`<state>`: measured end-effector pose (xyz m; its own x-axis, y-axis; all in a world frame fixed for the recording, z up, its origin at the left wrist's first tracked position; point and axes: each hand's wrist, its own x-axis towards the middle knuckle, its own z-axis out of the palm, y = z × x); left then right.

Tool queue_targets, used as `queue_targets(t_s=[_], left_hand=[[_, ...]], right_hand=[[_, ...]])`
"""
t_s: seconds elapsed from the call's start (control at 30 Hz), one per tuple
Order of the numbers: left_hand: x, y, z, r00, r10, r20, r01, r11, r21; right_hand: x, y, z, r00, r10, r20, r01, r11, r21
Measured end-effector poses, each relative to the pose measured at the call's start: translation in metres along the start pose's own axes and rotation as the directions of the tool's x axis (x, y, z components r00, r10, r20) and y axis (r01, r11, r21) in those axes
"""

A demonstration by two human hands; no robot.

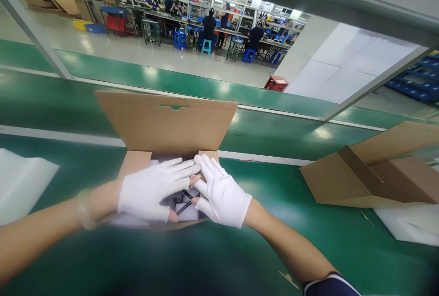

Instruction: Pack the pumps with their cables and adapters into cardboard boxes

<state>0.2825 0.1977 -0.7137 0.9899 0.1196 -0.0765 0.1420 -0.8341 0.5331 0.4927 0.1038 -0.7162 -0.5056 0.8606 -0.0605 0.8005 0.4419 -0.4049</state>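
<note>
An open cardboard box (168, 124) stands on the green table with its lid raised at the back. My left hand (159, 190), in a white glove with some bare fingertips, lies flat over the box opening, fingers spread. Beside it my right hand (219, 191), gloved the same way, reaches in from the right with fingers extended. The fingertips of both hands meet or overlap above the contents. Between them show black cables (185, 206) and white padding (188, 214); the rest inside is hidden beneath my hands.
A second open cardboard box (343, 179) sits at the right, with white foam sheet (408, 225) below it. More white sheet (24, 186) lies at the left. A metal frame (281, 114) crosses behind; people work at far benches.
</note>
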Motion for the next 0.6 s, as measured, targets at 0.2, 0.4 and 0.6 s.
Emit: queue_targets(t_s=[0.2, 0.4, 0.6], left_hand=[[-0.001, 0.001, 0.002, 1.000, -0.009, 0.000, 0.009, 0.999, 0.046], [0.001, 0.001, 0.006, 0.994, -0.055, 0.092, 0.051, 0.997, 0.052], [0.002, -0.002, 0.007, 0.990, -0.064, 0.125, 0.058, 0.997, 0.046]], right_hand=[[-0.008, 0.007, 0.017, 0.945, 0.221, -0.243, -0.118, 0.919, 0.375], [0.001, 0.021, 0.008, 0.823, 0.272, -0.499, -0.074, 0.922, 0.381], [0.035, 0.052, -0.069, 0.652, 0.356, -0.670, -0.063, 0.905, 0.420]])
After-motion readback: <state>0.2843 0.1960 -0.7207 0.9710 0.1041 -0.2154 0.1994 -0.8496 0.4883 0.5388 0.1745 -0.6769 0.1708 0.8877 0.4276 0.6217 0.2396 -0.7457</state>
